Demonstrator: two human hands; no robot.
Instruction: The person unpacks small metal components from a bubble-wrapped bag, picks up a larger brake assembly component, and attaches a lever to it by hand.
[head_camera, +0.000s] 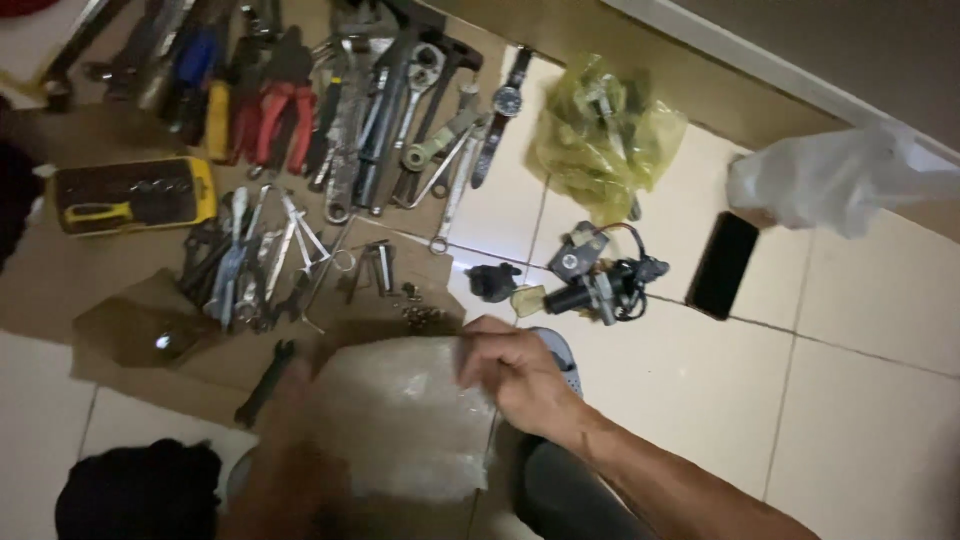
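My right hand (515, 375) pinches the upper right edge of a crinkled clear plastic bag (400, 420), held low in front of me above the floor. My left hand (290, 395) is blurred by motion. It grips the bag's left edge, and its forearm runs down to the bottom of the frame. Just beyond the bag, small bolts (422, 317) lie on a brown cardboard sheet (130, 370). A black spanner (265, 382) lies beside my left hand.
The cardboard holds several wrenches (385, 110), red-handled pliers (280, 110) and a yellow bit case (130, 193). On the tiles lie a wristwatch (507, 100), a yellow-green bag (600, 135), black wired lock parts (590, 280), a black phone (722, 265) and a white bag (830, 180).
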